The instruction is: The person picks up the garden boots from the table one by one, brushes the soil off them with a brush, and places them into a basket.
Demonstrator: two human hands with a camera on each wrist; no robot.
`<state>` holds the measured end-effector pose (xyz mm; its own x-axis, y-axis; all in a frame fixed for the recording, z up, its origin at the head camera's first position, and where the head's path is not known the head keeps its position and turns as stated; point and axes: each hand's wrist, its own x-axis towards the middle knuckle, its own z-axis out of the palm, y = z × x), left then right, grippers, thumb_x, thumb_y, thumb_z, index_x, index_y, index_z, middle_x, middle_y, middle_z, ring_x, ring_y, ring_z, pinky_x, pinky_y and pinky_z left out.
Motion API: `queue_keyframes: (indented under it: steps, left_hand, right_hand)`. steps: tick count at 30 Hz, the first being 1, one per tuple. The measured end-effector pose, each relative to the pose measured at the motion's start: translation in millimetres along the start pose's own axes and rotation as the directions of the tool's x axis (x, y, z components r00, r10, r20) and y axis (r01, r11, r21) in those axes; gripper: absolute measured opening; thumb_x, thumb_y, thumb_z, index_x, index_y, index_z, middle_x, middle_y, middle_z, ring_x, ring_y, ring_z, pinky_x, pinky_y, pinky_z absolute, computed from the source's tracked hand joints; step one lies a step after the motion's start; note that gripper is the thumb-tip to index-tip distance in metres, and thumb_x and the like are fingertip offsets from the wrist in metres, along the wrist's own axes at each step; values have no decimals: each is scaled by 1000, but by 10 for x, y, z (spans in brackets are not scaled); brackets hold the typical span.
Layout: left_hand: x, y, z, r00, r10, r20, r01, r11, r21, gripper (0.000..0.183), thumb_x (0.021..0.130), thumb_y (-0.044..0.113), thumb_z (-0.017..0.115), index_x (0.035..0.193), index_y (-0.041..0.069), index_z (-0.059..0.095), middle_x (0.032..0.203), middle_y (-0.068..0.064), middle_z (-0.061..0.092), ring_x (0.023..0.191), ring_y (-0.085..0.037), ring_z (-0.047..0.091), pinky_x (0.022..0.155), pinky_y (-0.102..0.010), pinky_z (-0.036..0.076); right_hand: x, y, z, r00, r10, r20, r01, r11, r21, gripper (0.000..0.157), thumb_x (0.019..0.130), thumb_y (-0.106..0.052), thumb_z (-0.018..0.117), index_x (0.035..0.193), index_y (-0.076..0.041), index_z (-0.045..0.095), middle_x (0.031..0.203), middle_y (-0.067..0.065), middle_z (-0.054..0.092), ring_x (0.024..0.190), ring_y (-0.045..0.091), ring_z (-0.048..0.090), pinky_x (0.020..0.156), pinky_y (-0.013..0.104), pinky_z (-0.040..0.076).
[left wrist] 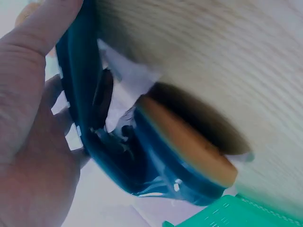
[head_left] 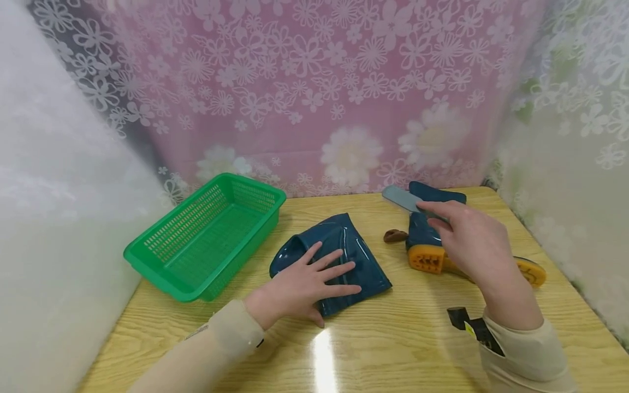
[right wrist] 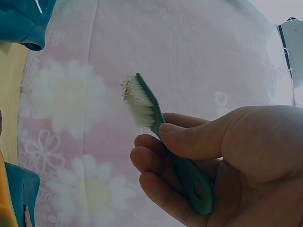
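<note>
A shiny dark-blue rubber boot (head_left: 361, 256) lies in the middle of the table, toe to the left. My left hand (head_left: 307, 284) rests on it with spread, straight fingers, thumb along its near edge. The left wrist view shows this boot's orange sole (left wrist: 189, 142) facing the table. My right hand (head_left: 474, 240) holds a small green-handled brush (right wrist: 191, 182) between thumb and fingers. Its pale bristles (right wrist: 138, 104) carry brown specks at the tips. Beneath that hand a second blue boot (head_left: 421, 229) lies on its side, orange sole towards me; the hand hides part of it.
A green plastic basket (head_left: 189, 292) with mesh sides stands on the left of the table. A small brown object (head_left: 395, 236) lies beside the second boot. A pink flowered curtain (head_left: 295, 120) hangs behind the wooden table (head_left: 393, 349), with pale curtains at both sides.
</note>
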<state>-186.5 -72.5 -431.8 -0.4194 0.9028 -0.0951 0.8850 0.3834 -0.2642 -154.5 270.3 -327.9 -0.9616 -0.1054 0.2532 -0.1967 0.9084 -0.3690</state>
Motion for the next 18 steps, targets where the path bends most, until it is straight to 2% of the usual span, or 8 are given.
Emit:
queue_keyframes:
  steps: [3,8,12,15,18]
  left_hand:
    - [12,-10,24,1000,30,4,-30,999,42,106,84,85,72,174,44,34,184,0,20,170,-32,13,132,-67,11]
    - [91,-16,37,999,40,5,-41,995,96,85,96,82,55,170,41,46,180,3,31,168,-29,21,132,-67,15]
    - [199,-10,74,999,27,-19,-25,997,68,69,107,75,43,166,40,52,174,6,43,166,-26,30,131,-67,19]
    - [309,2,80,999,1,-40,0,1000,22,64,110,71,40,165,40,54,168,7,51,162,-25,38,130,-65,25]
    - [457,22,62,996,-33,-88,29,998,-49,62,112,68,40,164,38,57,162,8,58,157,-24,46,129,-61,32]
  right_hand:
    - [12,-6,2,1000,0,17,0,1000,-1,42,113,-15,66,155,-17,67,152,27,62,52,22,45,49,39,35]
    - [13,3,-4,1000,11,17,-11,1000,2,42,113,-15,66,155,-16,67,152,27,61,58,22,53,50,39,36]
    - [5,-5,-7,1000,10,19,-10,1000,1,43,113,-15,66,156,-17,66,153,27,61,53,21,48,50,39,35]
    - [4,-7,-8,1000,8,17,-8,1000,-1,43,113,-16,66,156,-17,66,153,27,61,53,21,47,50,39,35]
    - [1,-4,-14,1000,10,11,-10,1000,-5,43,113,-15,66,156,-17,66,152,28,61,54,20,47,49,39,35]
